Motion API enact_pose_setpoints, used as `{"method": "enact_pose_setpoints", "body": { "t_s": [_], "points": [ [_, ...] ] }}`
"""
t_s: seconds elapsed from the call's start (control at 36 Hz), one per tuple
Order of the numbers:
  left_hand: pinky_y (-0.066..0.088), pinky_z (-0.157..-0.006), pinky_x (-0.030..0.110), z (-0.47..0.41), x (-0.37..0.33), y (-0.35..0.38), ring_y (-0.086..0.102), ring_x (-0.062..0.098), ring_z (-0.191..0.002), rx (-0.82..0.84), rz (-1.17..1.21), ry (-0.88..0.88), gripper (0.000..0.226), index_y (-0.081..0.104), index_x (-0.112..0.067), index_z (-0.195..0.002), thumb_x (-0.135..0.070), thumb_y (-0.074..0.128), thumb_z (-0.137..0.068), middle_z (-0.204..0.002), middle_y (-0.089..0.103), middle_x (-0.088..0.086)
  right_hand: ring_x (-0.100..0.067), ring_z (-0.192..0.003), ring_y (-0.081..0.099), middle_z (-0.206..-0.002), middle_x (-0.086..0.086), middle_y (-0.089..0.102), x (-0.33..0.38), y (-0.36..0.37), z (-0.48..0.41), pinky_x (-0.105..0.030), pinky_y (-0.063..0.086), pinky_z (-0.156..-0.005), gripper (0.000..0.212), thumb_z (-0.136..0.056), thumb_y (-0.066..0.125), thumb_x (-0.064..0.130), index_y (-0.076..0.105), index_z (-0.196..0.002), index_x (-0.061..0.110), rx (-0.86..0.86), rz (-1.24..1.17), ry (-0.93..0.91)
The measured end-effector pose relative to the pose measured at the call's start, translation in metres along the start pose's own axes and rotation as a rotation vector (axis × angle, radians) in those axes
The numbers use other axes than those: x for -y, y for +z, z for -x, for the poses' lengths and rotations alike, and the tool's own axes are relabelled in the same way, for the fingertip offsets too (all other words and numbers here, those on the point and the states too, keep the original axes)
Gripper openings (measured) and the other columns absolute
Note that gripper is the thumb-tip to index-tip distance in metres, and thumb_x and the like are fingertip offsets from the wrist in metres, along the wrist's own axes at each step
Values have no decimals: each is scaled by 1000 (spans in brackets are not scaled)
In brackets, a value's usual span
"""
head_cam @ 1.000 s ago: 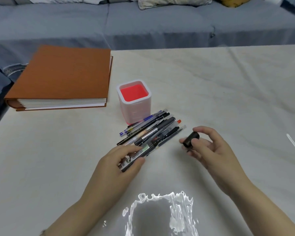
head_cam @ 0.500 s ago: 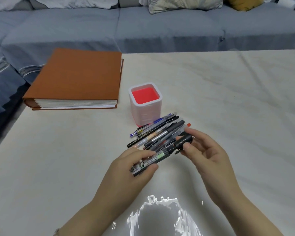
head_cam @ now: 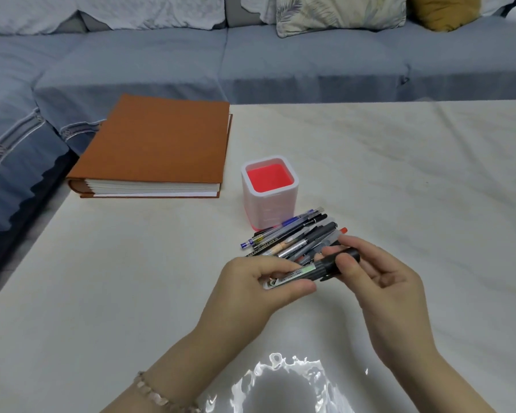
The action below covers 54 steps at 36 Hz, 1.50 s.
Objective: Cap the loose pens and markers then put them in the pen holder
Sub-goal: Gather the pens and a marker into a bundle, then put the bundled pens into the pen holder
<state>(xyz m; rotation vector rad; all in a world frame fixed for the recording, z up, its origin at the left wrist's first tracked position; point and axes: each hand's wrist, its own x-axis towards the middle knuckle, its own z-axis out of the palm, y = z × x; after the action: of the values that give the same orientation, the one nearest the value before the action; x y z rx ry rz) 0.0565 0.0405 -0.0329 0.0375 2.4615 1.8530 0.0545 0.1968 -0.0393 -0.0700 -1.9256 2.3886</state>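
Left hand (head_cam: 259, 290) pinches the marker's (head_cam: 313, 269) barrel, right hand (head_cam: 382, 281) its cap (head_cam: 355, 256); the marker lies left-to-right, pen holder (head_cam: 268, 213) just beyond, slightly left.

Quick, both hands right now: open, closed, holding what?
Left hand: closed, gripping the black marker by its barrel.
Right hand: closed, pinching the cap on that marker.
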Motion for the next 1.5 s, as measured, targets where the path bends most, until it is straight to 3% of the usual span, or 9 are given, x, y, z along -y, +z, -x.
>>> {"method": "enact_pose_setpoints", "body": {
  "t_s": [0.08,0.17,0.25,0.44,0.61,1.03,1.22,1.33,1.5],
  "points": [
    [40,-47,10,-10,-8,-6,51,2,-42,180,22,-105,19,70,-26,-57,-15,73,-73,-51,66,-7,-16,-74,71,-79,-2,75,4,-7,-1,-17,54,-66,40,-52,80,48,73,-81,22,68,19,65],
    [37,-44,13,-25,-11,-12,48,6,-40,207,-120,-139,31,68,-19,-62,-29,55,-88,-53,66,-7,-18,-60,69,-68,-7,74,2,-18,-3,-16,54,-58,18,-71,70,-2,74,-68,15,77,94,131],
    [45,-70,23,-53,-6,-24,61,3,-78,-52,-381,3,20,64,-22,-100,-34,57,-86,-90,66,-8,-14,-53,66,-61,-6,72,2,-18,-3,-14,53,-55,26,-70,67,-11,71,-69,14,35,185,177],
    [21,-113,36,-121,10,-35,20,19,-140,-34,-418,-40,118,7,-16,-146,-38,83,-58,-154,16,3,-7,-66,66,-70,5,72,34,-8,-28,-13,52,-67,25,-73,70,2,68,-78,26,-146,380,-190],
    [29,-107,31,-131,17,-35,33,20,-133,-54,-429,-13,100,26,-12,-141,-34,82,-62,-147,32,5,1,-75,63,-80,16,64,68,25,-66,-8,48,-77,21,-78,68,8,65,-93,22,-157,580,-485],
    [47,-94,33,-70,37,-98,51,8,-111,-37,-216,-102,86,44,-34,-123,-23,85,-49,-119,53,-15,-11,-97,57,-113,2,60,6,59,-89,-20,41,-88,34,-90,53,17,53,-123,18,355,1028,-317],
    [47,-74,12,-60,42,-94,50,-20,-96,-30,-120,-87,75,39,-55,-102,-5,79,-63,-109,52,-29,-24,-120,48,-128,-5,54,-18,-11,-95,-29,38,-100,47,-79,65,8,54,-123,13,737,1523,-343],
    [46,-93,30,-57,42,-96,48,13,-122,-42,-129,-169,94,31,-34,-137,-8,81,-62,-133,45,-12,-30,-103,61,-112,-8,64,-39,-21,-105,-39,48,-90,54,-63,78,10,60,-113,14,873,1624,-411],
    [43,-100,37,-51,44,-98,41,10,-127,-37,-186,-183,98,30,-33,-139,-13,83,-59,-138,42,-12,-22,-108,49,-114,1,53,-40,-8,-108,-32,37,-93,28,-86,49,19,52,-114,21,907,1773,-524]
  ]
}}
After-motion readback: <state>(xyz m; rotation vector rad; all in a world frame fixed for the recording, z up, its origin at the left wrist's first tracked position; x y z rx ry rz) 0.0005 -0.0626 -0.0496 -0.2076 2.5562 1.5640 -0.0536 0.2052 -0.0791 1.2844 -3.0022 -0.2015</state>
